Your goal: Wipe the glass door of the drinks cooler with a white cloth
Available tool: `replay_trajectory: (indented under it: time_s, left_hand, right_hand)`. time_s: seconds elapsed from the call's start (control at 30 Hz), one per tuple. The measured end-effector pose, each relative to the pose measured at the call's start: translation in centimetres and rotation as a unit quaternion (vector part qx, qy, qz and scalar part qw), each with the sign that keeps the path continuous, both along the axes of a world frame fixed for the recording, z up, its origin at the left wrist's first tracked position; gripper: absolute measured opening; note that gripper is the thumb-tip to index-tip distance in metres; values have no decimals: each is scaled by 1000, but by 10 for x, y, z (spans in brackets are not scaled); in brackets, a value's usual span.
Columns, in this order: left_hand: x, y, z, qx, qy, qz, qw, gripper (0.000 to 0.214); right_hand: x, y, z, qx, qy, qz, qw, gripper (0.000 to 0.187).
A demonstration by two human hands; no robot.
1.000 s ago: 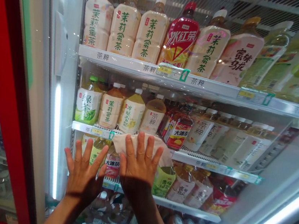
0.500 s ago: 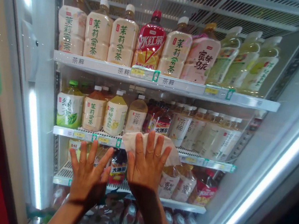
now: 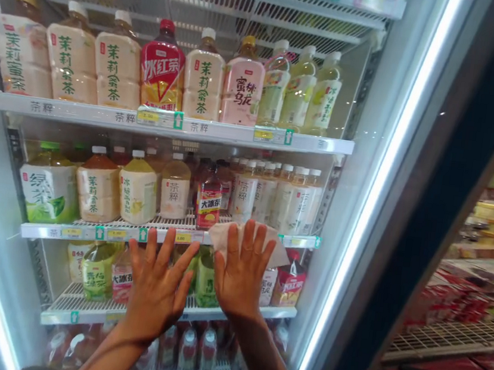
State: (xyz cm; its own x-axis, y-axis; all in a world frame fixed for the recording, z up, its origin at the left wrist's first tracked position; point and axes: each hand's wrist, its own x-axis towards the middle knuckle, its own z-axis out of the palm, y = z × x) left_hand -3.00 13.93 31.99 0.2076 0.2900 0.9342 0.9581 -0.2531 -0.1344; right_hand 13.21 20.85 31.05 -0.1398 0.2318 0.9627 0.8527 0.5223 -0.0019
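My left hand (image 3: 156,291) lies flat with spread fingers on the glass door (image 3: 355,180) of a drinks fridge, holding nothing. Just to its right, my right hand (image 3: 242,271) presses a white cloth (image 3: 222,237) flat against the same glass, fingers stretched out over it. Behind the glass, both hands sit level with the lower middle shelf (image 3: 88,230) of tea bottles.
Shelves behind the glass hold rows of tea bottles, among them a red-labelled one (image 3: 162,72) on the upper shelf (image 3: 80,112). A bright light strip (image 3: 377,183) and dark door frame (image 3: 453,192) run down the right. A wire rack (image 3: 449,336) with goods stands further right.
Both hands have slid to the right across the glass with the cloth, and my view has swung right, so the fridge's right frame and the rack beyond it show.
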Motion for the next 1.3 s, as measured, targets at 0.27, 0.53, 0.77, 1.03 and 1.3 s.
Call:
replay_trajectory:
  time_s: [0.27, 0.53, 0.77, 1.03, 1.3]
  left_hand:
    - [28, 10, 14, 6, 79, -23, 997, 70]
    - [2, -3, 9, -13, 149, 6, 989, 75]
    - [-33, -17, -7, -31, 149, 13, 988, 75]
    - [-68, -20, -31, -42, 100, 34, 993, 70]
    - [-92, -22, -51, -60, 93, 35, 993, 68]
  right_hand:
    - [48, 18, -6, 12, 15, -13, 1000, 73]
    - [37, 8, -31, 31, -99, 15, 995, 77]
    - [20, 11, -9, 9, -89, 9, 996, 75]
    - [-4, -3, -28, 31, -260, 83, 961, 57]
    - [-14, -3, -30, 25, -298, 98, 949, 63]
